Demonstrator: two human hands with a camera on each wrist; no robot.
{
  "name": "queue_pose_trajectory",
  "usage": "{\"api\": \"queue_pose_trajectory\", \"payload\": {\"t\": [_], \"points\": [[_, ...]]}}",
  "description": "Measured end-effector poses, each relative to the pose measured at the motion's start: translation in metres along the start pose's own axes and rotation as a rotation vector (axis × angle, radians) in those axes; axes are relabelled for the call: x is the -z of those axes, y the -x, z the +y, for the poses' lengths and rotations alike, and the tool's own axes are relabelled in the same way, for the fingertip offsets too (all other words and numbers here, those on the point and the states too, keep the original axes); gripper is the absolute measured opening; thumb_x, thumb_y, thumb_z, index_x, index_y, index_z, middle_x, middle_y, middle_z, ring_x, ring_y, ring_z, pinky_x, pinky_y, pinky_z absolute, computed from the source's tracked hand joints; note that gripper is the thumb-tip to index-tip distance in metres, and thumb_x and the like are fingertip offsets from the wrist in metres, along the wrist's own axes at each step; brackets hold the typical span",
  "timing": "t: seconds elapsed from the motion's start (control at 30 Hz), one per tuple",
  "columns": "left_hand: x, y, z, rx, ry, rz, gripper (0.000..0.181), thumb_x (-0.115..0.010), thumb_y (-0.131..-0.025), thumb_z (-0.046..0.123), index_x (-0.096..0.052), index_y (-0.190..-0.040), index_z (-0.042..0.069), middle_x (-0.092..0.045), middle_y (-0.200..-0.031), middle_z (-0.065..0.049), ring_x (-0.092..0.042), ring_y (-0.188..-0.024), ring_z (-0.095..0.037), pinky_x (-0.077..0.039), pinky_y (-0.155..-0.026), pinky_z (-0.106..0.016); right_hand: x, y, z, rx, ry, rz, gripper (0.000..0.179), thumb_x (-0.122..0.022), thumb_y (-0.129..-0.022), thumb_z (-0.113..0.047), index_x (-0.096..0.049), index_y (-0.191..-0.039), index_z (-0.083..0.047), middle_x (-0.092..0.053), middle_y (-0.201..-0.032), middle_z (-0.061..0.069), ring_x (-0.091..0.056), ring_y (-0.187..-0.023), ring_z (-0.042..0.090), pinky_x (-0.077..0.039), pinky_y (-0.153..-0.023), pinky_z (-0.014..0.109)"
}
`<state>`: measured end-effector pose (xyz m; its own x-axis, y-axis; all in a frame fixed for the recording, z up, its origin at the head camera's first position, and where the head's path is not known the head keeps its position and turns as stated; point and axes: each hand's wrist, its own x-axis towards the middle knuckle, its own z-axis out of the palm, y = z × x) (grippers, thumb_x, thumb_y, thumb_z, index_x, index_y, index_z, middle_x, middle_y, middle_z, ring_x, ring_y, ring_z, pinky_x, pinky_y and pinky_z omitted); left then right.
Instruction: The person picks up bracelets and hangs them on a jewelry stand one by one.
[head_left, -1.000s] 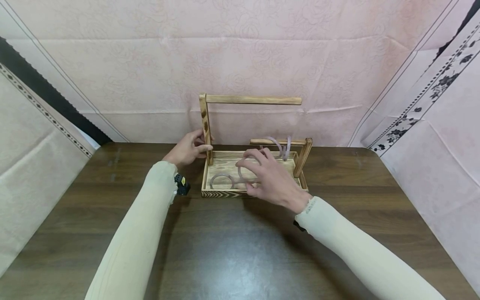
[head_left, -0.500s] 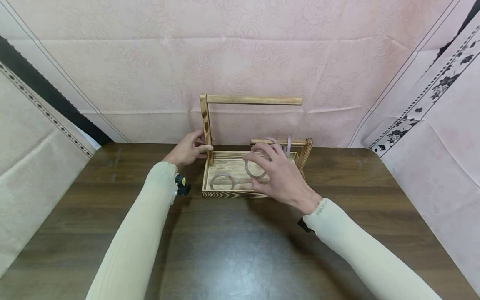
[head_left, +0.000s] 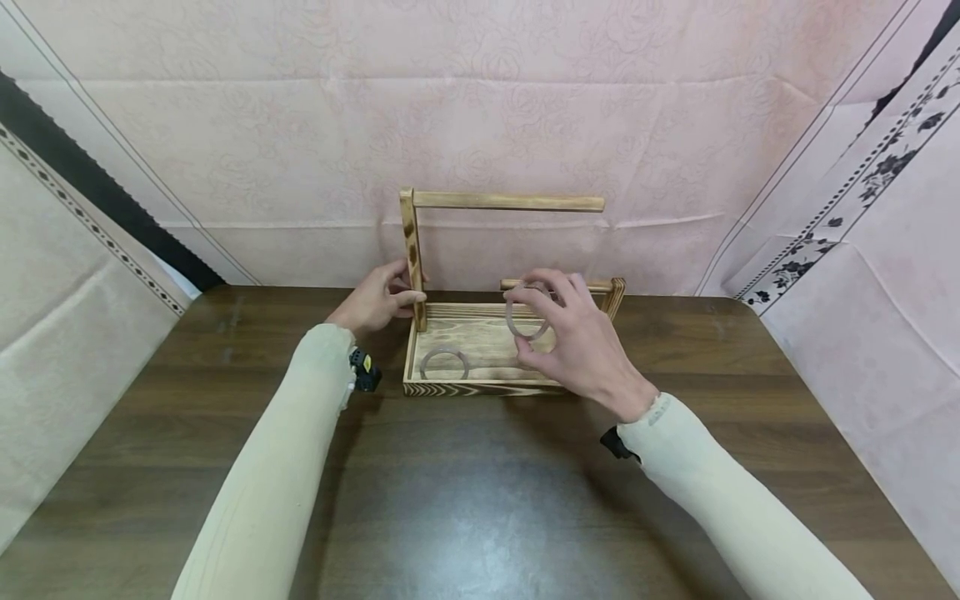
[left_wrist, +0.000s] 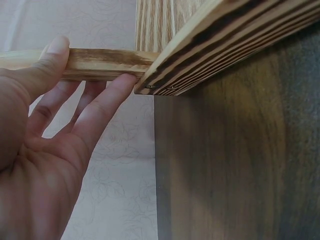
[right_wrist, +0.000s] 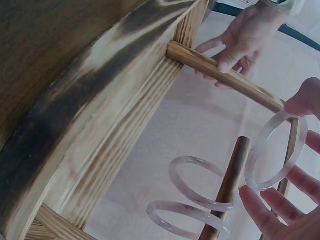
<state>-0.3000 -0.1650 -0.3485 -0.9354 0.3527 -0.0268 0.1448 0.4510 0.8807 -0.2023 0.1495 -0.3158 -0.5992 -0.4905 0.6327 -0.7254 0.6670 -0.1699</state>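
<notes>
A wooden jewellery stand has a tray (head_left: pixel 465 388) at its base and two rods at different heights. My left hand (head_left: pixel 372 303) holds its tall left post (head_left: pixel 411 250), thumb on one side and fingers on the other. My right hand (head_left: pixel 585 346) pinches a pale translucent bangle (right_wrist: pixel 251 162) between thumb and fingers. In the right wrist view this bangle is beside the free end of the lower rod (right_wrist: pixel 233 170), apart from the bangles on it. An upper bangle (right_wrist: pixel 173 176) and a lower bangle (right_wrist: pixel 167 205) hang there. Another bangle (head_left: pixel 424 363) lies in the tray's left part.
Above the tray runs the upper rod (head_left: pixel 510 202), fixed at the left and free at the right. The stand is near the back of the brown wooden table (head_left: pixel 420 483). A pale patterned cloth (head_left: pixel 315 150) hangs behind it.
My right hand has lifted the bangle from the tray's middle, moving it right and up towards the lower rod's free end. My left hand stays on the post.
</notes>
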Motion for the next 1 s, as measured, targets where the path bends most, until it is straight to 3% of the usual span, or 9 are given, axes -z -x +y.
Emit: {"api": "queue_pose_trajectory", "payload": {"t": [0.17,0.67,1.0], "points": [[0.000,-0.001,0.000,0.001,-0.004,0.001,0.041,-0.057,-0.104,0.009,-0.048,-0.143,0.000,-0.055,-0.131,-0.024,-0.060,-0.123,-0.040,-0.059,-0.100,-0.051,0.005,-0.002,0.002,-0.017,0.003,0.034,0.053,-0.078,-0.080,-0.019,-0.064,-0.130,-0.022,-0.057,-0.136,0.008,-0.053,-0.108,0.028,-0.054,-0.063,0.037],[-0.001,0.000,0.000,0.008,0.012,0.008,0.042,-0.057,-0.104,0.008,-0.048,-0.144,0.001,-0.055,-0.133,-0.024,-0.060,-0.124,-0.040,-0.059,-0.100,-0.051,0.014,-0.007,0.015,-0.068,-0.024,0.103,0.054,-0.080,-0.080,-0.017,-0.064,-0.131,-0.019,-0.056,-0.139,0.011,-0.051,-0.112,0.031,-0.051,-0.077,0.039],[0.000,0.000,-0.001,0.011,0.011,0.001,0.044,-0.057,-0.104,0.009,-0.046,-0.145,0.002,-0.054,-0.134,-0.025,-0.060,-0.124,-0.040,-0.059,-0.100,-0.051,0.016,-0.014,0.028,-0.048,-0.041,0.152,0.054,-0.080,-0.078,-0.013,-0.064,-0.130,-0.014,-0.055,-0.139,0.015,-0.049,-0.109,0.033,-0.046,-0.085,0.039]]}}
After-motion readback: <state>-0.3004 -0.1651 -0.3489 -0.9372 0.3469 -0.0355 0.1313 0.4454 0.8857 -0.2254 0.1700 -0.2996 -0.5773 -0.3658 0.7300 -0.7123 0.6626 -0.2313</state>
